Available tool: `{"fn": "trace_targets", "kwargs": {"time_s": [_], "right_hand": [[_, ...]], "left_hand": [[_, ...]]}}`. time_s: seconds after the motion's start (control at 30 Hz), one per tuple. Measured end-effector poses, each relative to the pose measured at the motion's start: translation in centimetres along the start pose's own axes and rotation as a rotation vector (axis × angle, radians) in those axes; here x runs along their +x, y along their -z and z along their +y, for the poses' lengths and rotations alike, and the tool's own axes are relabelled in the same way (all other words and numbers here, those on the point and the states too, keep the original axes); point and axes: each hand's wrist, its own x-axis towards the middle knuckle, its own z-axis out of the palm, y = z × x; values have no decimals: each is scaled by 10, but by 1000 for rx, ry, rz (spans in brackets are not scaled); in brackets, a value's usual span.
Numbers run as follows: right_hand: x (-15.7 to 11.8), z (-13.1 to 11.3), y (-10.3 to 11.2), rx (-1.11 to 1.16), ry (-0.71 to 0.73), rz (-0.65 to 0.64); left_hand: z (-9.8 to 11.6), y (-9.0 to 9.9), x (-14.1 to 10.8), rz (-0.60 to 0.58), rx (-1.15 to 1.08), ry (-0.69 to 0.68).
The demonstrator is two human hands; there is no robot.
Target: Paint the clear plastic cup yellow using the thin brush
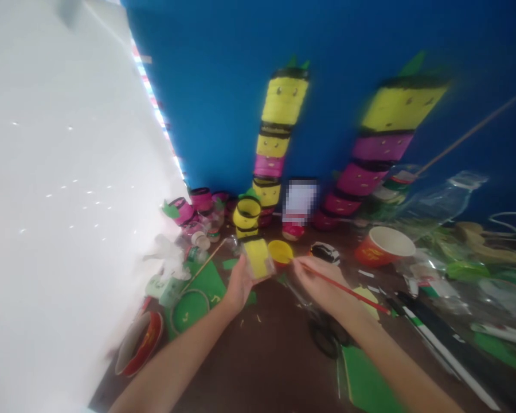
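My left hand (239, 285) is wrapped round a clear cup piece painted yellow (258, 258), held tilted above the dark table. In my right hand (316, 278) is a thin red paintbrush (348, 288), its shaft slanting down to the right over my wrist. The brush's tip end is at the rim of a small pot of yellow paint (280, 252), which stands between my hands. Just behind the held piece stand small yellow cups with black rims (246, 212).
Stacks of yellow and pink cups (275, 146) stand at the back. Scissors (324, 338) and green paper (370, 378) lie near my right forearm. A red paper cup (384, 246) and plastic bottles (438, 203) are at the right, a red bowl (140, 344) at the left.
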Motion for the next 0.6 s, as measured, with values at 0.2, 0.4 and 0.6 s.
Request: {"fn": "trace_targets", "kwargs": {"time_s": [0.2,0.4,0.6], "right_hand": [[3,-2,1,14,-37,3],[-6,4,4,92,-206,155],[-14,6,7,269,-382,263]], "left_hand": [[-1,-1,1,-5,-3,3],[-3,1,2,-2,-24,-2],[-4,1,3,-22,-24,-12]]}}
